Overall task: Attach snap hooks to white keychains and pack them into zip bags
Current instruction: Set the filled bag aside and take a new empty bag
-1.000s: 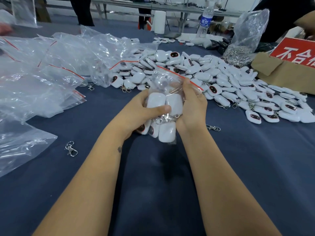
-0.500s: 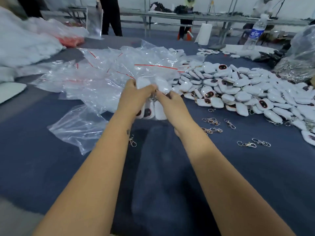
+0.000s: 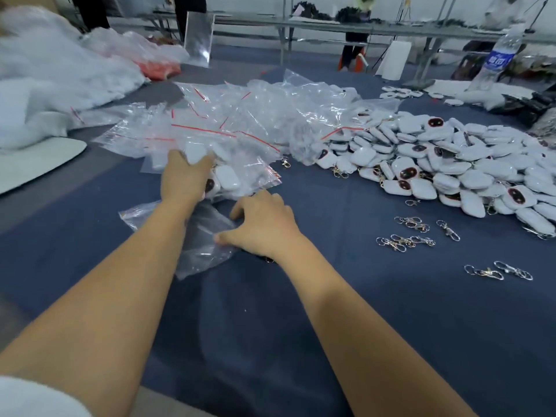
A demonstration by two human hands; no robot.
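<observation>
My left hand (image 3: 186,176) reaches forward and grips a filled zip bag (image 3: 231,179) holding white keychains, at the near edge of a heap of clear red-striped zip bags (image 3: 240,121). My right hand (image 3: 264,224) lies lower with its fingers spread, thumb and fingertips touching an empty zip bag (image 3: 201,239) that lies flat on the blue cloth. A large pile of white keychains (image 3: 451,164) spreads to the right. Loose silver snap hooks (image 3: 406,239) lie in front of that pile, and two more snap hooks (image 3: 498,270) sit nearer the right edge.
White bulky material (image 3: 45,79) and a white board (image 3: 36,164) fill the left side. A water bottle (image 3: 499,55) stands at the far right. Metal table frames and a person's legs (image 3: 352,55) are behind. Bare blue cloth (image 3: 391,326) lies in front of me.
Both hands held the filled bag together before. Now my left hand has carried it forward to the bag heap, while my right hand has let go and dropped onto an empty bag.
</observation>
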